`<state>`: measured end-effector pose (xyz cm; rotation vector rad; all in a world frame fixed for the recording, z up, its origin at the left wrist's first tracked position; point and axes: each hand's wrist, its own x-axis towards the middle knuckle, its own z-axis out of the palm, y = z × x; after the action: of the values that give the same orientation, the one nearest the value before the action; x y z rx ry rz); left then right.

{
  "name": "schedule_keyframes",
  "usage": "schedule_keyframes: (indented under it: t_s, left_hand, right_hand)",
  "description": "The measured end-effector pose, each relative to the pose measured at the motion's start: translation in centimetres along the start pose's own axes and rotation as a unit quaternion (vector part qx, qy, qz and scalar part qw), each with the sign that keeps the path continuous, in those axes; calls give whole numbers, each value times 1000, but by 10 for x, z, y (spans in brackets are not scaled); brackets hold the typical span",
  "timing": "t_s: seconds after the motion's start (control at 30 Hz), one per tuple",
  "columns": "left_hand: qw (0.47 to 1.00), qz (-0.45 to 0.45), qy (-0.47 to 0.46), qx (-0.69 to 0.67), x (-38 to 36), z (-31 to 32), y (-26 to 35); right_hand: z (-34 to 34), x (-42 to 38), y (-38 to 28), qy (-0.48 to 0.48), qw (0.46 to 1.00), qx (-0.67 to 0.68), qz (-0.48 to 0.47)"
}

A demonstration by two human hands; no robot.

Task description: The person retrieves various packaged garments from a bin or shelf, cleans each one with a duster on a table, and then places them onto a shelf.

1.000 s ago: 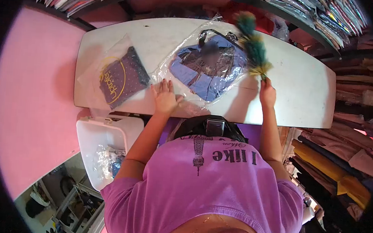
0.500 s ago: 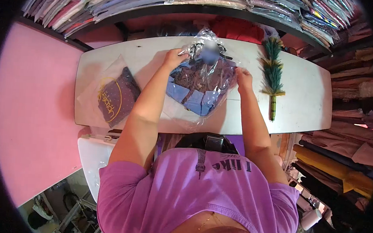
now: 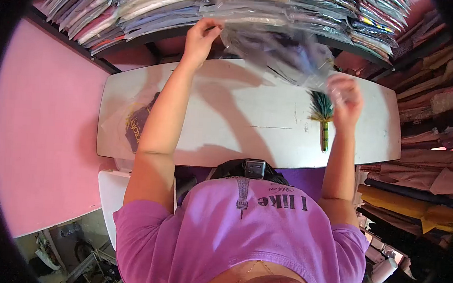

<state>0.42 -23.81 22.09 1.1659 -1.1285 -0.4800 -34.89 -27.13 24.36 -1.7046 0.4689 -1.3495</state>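
Observation:
A clear plastic bag with a bluish garment inside (image 3: 287,57) is held up above the far edge of the table, smeared by motion. My left hand (image 3: 201,40) pinches its left corner between thumb and fingers. At the lower right corner, my right hand (image 3: 346,99) is closed on the plastic, also blurred. Below the bag and near my right hand lies a duster with a green handle (image 3: 324,135) and dark green bristles, its upper part hidden behind the bag. Another bagged dark garment with yellow lettering (image 3: 136,129) lies beside my left forearm, which partly covers it.
The white table (image 3: 227,136) stretches across in front of me. Over its far side runs a shelf packed with bagged garments (image 3: 161,15). Stacks of folded cloth (image 3: 414,167) stand on the right, a pink wall (image 3: 47,132) on the left. A white chair (image 3: 109,186) stands lower left.
Both hands have lifted the bagged garment off the table, up and away from me toward the shelf. My hands are farther apart, and the right one has moved to the right over the duster.

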Motion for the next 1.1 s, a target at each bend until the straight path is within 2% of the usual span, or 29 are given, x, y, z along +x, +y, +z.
schedule_keyframes:
  t_s: [0.03,0.1,0.17,0.2,0.23,0.27,0.3,0.33,0.4,0.43,0.47,0.5,0.57,0.63,0.7,0.77,0.8,0.83,0.87,0.9,0.93,1.0,1.03,1.1]
  left_hand:
    - [1000,-2,0,0,-12,-6,-3]
    - [986,-83,46,135,-48,-26,-20]
    - [979,-199,39,30,-110,-72,-107]
    - [942,-314,71,-90,-150,-91,-133]
    - [878,-419,106,-208,-187,-105,-143]
    - [839,-484,134,-209,-214,-114,-140]
    - [795,-546,163,-210,-238,-119,-135]
    - [790,-552,167,-210,-255,-117,-123]
    - [795,-522,187,-244,-276,-103,-91]
    - [791,-526,195,-245,-283,-96,-87]
    - [813,-514,181,-206,-289,-88,-85]
    - [833,-501,167,-166,-294,-79,-82]
    - [835,-497,202,-121,-298,-66,-86]
    - [869,-434,227,-74,-308,-69,-112]
    - [866,-415,272,-58,-300,-75,-112]
    - [884,-419,202,52,-302,-90,-110]
    - [886,-412,183,114,-309,-98,-108]
    - [882,-415,190,116,-317,-103,-103]
    - [888,-393,155,184,-324,-106,-98]
    - [888,-368,118,250,-330,-109,-93]
    - [886,-371,121,251,-335,-111,-92]
    - [879,-292,196,323,-343,-112,-87]
    - [878,-293,197,323,-345,-110,-82]
    - [872,-249,293,305,-329,-97,-55]
  right_hand:
    - [7,-13,8,-62,994,-52,-76]
    - [32,-47,9,-221,956,-163,-104]
    - [59,-79,13,-364,904,-202,-97]
    - [57,-91,21,-363,906,-199,-90]
    - [53,-101,31,-371,906,-198,-54]
    - [46,-112,43,-380,904,-197,-19]
    - [25,-119,66,-342,915,-213,34]
    - [6,-129,78,-210,920,-324,65]
    - [-41,-142,110,3,871,-481,99]
    - [-67,-157,130,71,808,-567,141]
    - [-86,-176,149,90,726,-658,179]
    - [-101,-187,164,73,704,-656,263]
    - [-119,-199,184,-7,721,-617,314]
    - [-116,-195,189,-25,733,-597,325]
    - [-108,-187,182,-42,743,-577,336]
    - [-83,-174,167,18,835,-401,377]
    - [-63,-175,157,11,859,-423,290]
    - [-40,-173,141,6,868,-396,298]
    - [-22,-177,132,-29,892,-344,290]
    - [-6,-185,132,-69,904,-351,233]
    - [16,-183,110,-115,894,-341,268]
    - [31,-206,121,-244,892,-326,196]
    - [38,-215,117,-330,862,-330,198]
    - [49,-210,100,-418,842,-295,170]
